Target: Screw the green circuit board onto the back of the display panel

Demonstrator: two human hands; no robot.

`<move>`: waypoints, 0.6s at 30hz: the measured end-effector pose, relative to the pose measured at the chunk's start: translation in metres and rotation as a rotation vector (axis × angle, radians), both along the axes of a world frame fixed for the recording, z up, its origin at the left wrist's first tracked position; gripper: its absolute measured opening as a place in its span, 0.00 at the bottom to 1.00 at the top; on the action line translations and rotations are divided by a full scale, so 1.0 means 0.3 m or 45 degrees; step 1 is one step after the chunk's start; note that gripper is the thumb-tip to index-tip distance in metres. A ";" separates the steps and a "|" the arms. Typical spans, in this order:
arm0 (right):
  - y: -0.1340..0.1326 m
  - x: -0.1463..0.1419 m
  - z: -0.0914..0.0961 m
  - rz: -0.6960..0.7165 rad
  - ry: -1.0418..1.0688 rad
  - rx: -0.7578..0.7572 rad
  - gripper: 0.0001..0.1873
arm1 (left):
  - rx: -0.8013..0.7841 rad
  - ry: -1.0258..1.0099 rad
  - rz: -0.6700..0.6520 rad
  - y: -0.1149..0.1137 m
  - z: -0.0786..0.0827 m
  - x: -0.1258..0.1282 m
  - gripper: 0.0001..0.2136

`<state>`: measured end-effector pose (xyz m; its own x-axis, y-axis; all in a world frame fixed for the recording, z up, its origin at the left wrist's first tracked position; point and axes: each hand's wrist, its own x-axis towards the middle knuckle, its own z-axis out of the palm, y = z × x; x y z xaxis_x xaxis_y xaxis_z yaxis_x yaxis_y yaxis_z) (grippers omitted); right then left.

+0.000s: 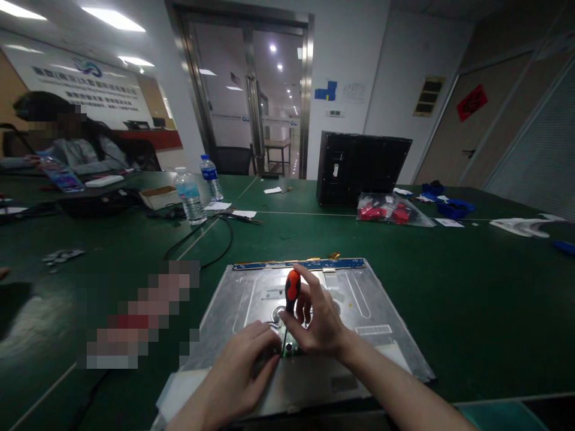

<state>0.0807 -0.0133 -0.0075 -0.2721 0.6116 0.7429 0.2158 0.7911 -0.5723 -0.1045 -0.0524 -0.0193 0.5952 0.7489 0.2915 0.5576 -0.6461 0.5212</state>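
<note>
A screwdriver [293,286] with a red and black handle stands nearly upright in my right hand [321,320], whose fingers and thumb curl around the handle. Its thin shaft points down at a small green circuit board [291,348] on the back of a flat metal display panel [354,299]. My left hand [242,362] rests on the panel, thumb and fingers drawn together beside the shaft's lower end; what they pinch is hidden. A blue circuit strip [296,264] runs along the panel's far edge.
Behind the panel stand a black monitor [363,167] and a plastic bag with red parts [390,211]. Two water bottles [191,197] and a black cable [231,239] are left of centre. A person [76,137] sits at the far left. Blue trays [454,208] lie at right.
</note>
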 end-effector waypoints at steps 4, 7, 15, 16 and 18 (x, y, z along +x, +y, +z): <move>-0.004 0.001 0.003 0.008 -0.007 -0.021 0.39 | -0.012 -0.008 -0.001 0.001 -0.004 -0.001 0.06; -0.006 0.002 0.002 0.011 -0.003 -0.020 0.39 | -0.025 0.000 0.005 -0.003 -0.004 -0.003 0.05; -0.003 -0.001 0.003 -0.018 -0.019 0.021 0.40 | -0.038 0.000 0.000 0.003 0.000 0.000 0.07; -0.003 -0.001 0.004 -0.023 -0.024 0.031 0.40 | -0.037 0.001 0.001 0.004 -0.001 0.000 0.07; -0.004 -0.001 0.005 -0.029 -0.032 0.048 0.40 | -0.039 0.002 -0.004 0.004 0.000 -0.001 0.07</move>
<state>0.0806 -0.0144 -0.0061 -0.2776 0.5898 0.7584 0.2479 0.8066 -0.5365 -0.1048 -0.0512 -0.0193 0.5979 0.7557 0.2674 0.5568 -0.6315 0.5396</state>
